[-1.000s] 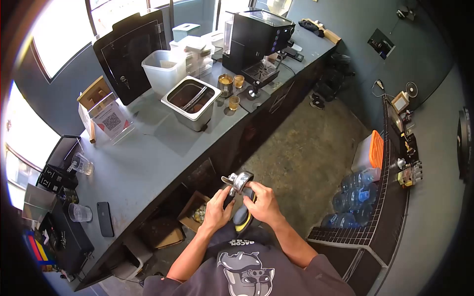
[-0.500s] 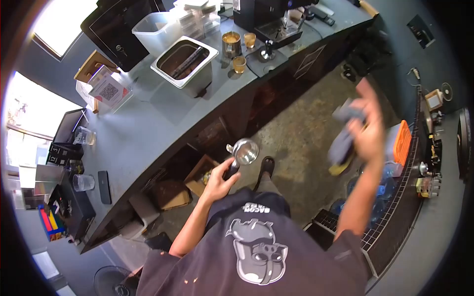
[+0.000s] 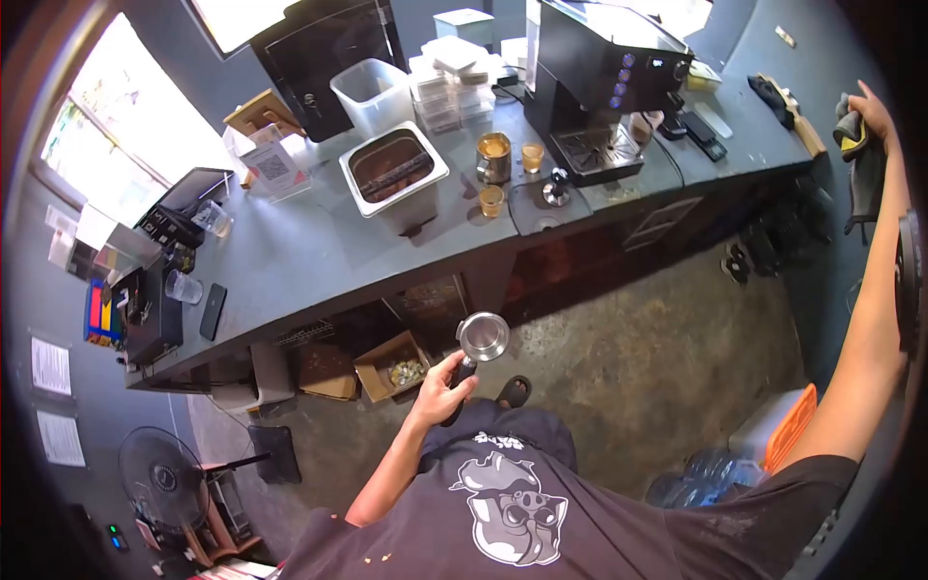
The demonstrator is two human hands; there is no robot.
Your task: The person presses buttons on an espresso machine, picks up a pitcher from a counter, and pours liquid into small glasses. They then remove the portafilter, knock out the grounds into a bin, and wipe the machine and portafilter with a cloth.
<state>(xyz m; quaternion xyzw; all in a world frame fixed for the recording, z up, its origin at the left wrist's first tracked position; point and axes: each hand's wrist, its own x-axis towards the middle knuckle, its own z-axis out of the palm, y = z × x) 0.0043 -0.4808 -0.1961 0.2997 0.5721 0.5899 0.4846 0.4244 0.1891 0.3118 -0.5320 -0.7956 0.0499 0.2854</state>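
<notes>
My left hand (image 3: 441, 391) is wrapped round the black handle of a portafilter (image 3: 484, 338), held out in front of my shirt. Its metal basket faces up and looks bare inside. At the far right my right arm is stretched out toward the wall. There my right hand (image 3: 878, 116) grips a dark grey cloth (image 3: 866, 184) with a yellow patch, which hangs down below the fingers.
On the counter (image 3: 290, 261) stand an espresso machine (image 3: 604, 87), a tamper (image 3: 557, 188), a metal jug (image 3: 494, 159), small glasses of coffee (image 3: 491, 201) and a white-rimmed container (image 3: 394, 174). An orange-lidded bin (image 3: 788, 425) and plastic bottles (image 3: 710, 478) sit at lower right.
My right hand has carried the cloth up and outward to the right wall. My view has turned and shows more of the espresso machine. The portafilter stays in my left hand.
</notes>
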